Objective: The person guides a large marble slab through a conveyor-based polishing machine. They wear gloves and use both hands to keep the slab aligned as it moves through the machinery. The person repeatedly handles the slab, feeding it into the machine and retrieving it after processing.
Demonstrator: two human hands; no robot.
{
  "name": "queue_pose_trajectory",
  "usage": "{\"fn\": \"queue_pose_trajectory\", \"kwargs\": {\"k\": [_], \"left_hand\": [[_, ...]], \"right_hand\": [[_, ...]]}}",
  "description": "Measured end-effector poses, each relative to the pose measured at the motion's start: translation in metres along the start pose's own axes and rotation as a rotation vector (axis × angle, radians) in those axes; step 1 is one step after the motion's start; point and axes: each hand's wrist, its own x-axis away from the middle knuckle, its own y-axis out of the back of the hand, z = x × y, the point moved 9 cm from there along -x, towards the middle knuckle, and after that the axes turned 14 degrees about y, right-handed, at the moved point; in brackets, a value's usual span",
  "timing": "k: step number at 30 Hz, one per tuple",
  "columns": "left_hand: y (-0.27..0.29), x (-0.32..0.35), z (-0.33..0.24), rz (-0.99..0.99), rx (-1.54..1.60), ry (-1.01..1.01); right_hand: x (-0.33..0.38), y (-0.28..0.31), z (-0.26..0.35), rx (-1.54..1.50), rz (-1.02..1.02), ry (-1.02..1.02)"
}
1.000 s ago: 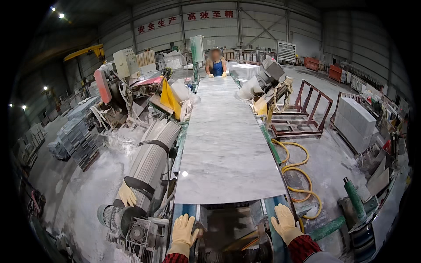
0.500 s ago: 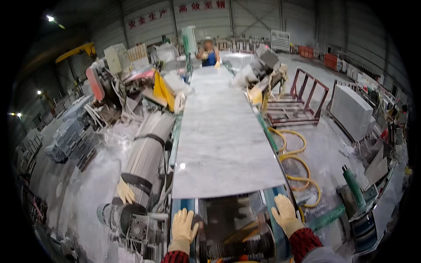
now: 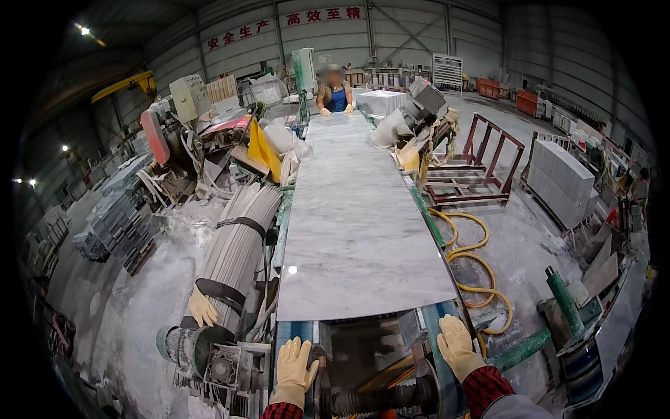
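A long grey-white marble slab (image 3: 356, 209) lies on a conveyor line that runs away from me. My left hand (image 3: 294, 363), in a yellow glove, rests flat on the blue belt (image 3: 301, 332) just below the slab's near edge. My right hand (image 3: 457, 342), also gloved, lies on the right blue belt (image 3: 437, 321) near the slab's corner. Neither hand holds anything. At the far end a person in a blue top (image 3: 335, 94) has both hands on the slab.
A bundle of grey rods (image 3: 237, 251) with a spare yellow glove (image 3: 202, 309) lies left of the line. Yellow hoses (image 3: 474, 258), a red metal rack (image 3: 474, 160) and stacked stone blocks (image 3: 562, 178) stand to the right. Machinery crowds the back left.
The slab's near edge has slid away from me, uncovering more of the belts and rollers. My hands have stayed on the belts, spread a little wider.
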Motion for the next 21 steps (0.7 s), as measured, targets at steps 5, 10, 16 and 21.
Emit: {"fn": "queue_pose_trajectory", "kwargs": {"k": [5, 10, 16, 21], "left_hand": [[0.003, 0.003, -0.003, -0.058, -0.015, -0.007], [0.002, 0.005, -0.002, -0.060, -0.016, -0.005], [0.001, 0.007, -0.001, -0.040, -0.021, 0.001], [-0.003, 0.007, 0.001, 0.038, -0.005, 0.030]], "right_hand": [[0.006, -0.005, -0.005, 0.019, -0.001, 0.021], [0.007, -0.006, -0.006, 0.000, 0.044, -0.004], [0.004, 0.005, -0.001, -0.053, 0.023, -0.040], [0.005, 0.006, -0.001, -0.065, 0.019, -0.055]]}}
